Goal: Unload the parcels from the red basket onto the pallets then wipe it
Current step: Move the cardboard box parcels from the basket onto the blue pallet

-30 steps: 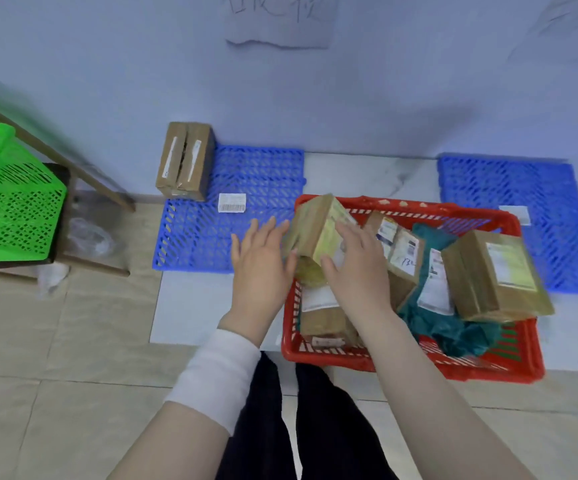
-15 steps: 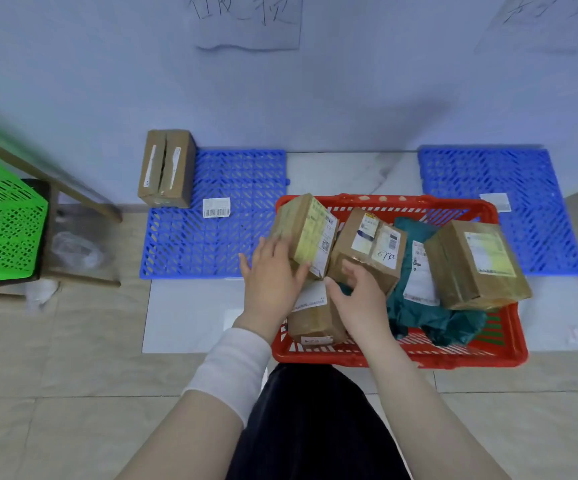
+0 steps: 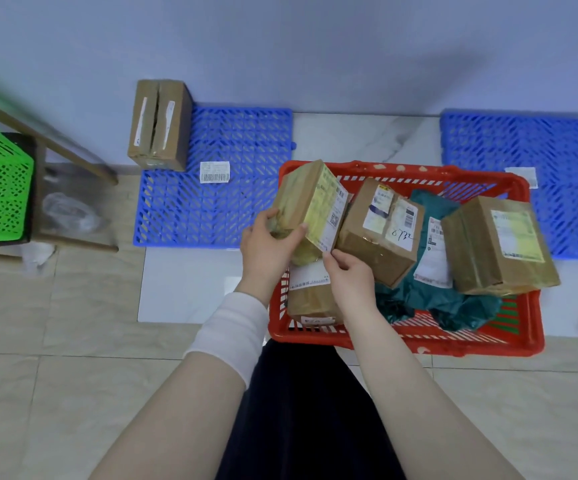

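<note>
While aloft, parcel (image 3: 310, 202) lengthwise aslant.

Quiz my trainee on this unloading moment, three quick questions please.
1. True or false: the right blue plastic pallet carries a cardboard parcel.
2. In the red plastic basket, what lies between the brown cardboard box marked 0732 and the rightmost brown cardboard box? A) a teal plastic mailer bag B) a green crate C) a white cloth
3. Which hand grips the taped end of the held brown cardboard box with the yellow label?
Key: 1 false, it bears only a white label; 2 A; 3 the left hand, while the right hand fingers pinch its lower corner.
</note>
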{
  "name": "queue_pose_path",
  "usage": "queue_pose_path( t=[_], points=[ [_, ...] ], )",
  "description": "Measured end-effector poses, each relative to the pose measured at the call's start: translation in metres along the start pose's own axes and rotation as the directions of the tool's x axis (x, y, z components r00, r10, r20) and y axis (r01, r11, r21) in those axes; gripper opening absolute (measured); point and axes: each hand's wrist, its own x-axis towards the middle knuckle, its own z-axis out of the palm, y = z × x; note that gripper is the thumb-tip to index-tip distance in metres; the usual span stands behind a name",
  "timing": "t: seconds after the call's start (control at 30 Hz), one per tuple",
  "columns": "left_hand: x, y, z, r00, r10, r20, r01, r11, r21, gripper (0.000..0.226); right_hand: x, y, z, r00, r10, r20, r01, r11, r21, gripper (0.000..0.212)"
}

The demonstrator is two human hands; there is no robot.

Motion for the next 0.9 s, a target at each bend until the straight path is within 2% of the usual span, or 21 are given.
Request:
queue_pose_path(
  t=[0.13,0.23,0.33,0.53,0.67,0.9],
  points=[
    [-0.016,0.002,-0.012,0.996,-0.071,-0.049,0.056,0.964,-0.259,0.041,-0.009,-0.004,-0.005,0.999,-0.048,0.015,0.046,0.988,0.146,0.045],
    [-0.029,0.003,-0.021,0.991,-0.120,-0.057,0.083,0.894,-0.441,0.033,-0.013,-0.016,-0.008,0.989,-0.041,0.145,-0.009,0.944,0.329,0.048],
    [-0.034,0.009,-0.028,0.988,-0.143,-0.052,0.090,0.826,-0.557,0.040,-0.014,-0.031,-0.007,0.960,-0.058,0.274,-0.079,0.883,0.462,0.043],
    [-0.027,0.020,-0.049,0.993,-0.112,-0.040,0.062,0.774,-0.630,0.037,-0.014,-0.059,0.007,0.935,-0.114,0.337,-0.071,0.868,0.491,0.031],
    [-0.008,0.022,-0.070,0.990,-0.118,-0.077,0.044,0.779,-0.626,0.038,-0.008,-0.083,0.035,0.935,-0.121,0.333,-0.067,0.862,0.502,0.040],
    [0.054,-0.002,-0.122,0.991,-0.111,-0.071,0.048,0.803,-0.594,0.039,0.012,-0.108,0.113,0.969,-0.052,0.241,-0.084,0.850,0.520,0.028]
  ],
)
